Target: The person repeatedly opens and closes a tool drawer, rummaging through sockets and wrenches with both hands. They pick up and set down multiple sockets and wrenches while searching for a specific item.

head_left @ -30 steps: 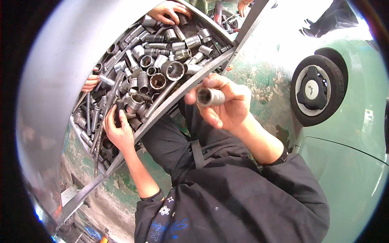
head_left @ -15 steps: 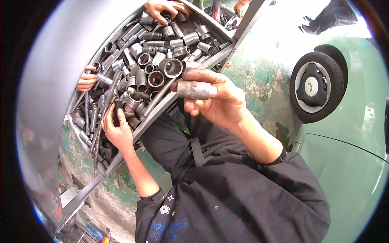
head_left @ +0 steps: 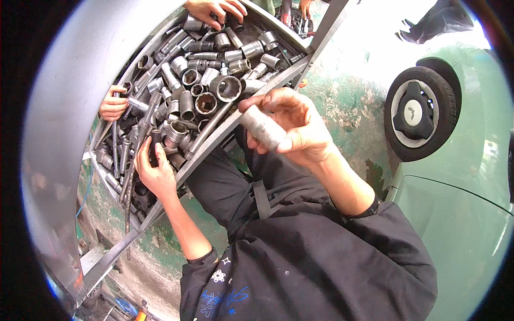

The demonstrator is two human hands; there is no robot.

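Observation:
Raised over the near edge of the metal tray (head_left: 206, 148), my right hand (head_left: 306, 131) pinches a grey cylindrical socket (head_left: 262, 127) between thumb and fingers. The socket is held tilted, its one end toward the upper left. Inside the tray's near side, my left hand (head_left: 156, 174) is closed around a dark, slim socket (head_left: 155, 143) that stands nearly upright. About it lies a pile of sockets of many sizes, among them a wide open-ended socket (head_left: 225, 88) and a rusty-mouthed socket (head_left: 205, 104). Long steel bars (head_left: 128, 184) lie across the tray's left part.
Another person's hand (head_left: 214, 9) reaches among the sockets at the far side; a second hand (head_left: 113, 104) touches the tray's left side. A smooth grey panel (head_left: 53, 139) rises at the left. On the right stands a pale green car (head_left: 455, 176) with its wheel (head_left: 420, 114).
The socket in my right hand has turned from level to slanting, and my fingers have shifted around it. My left hand stays put. The far hand has moved slightly.

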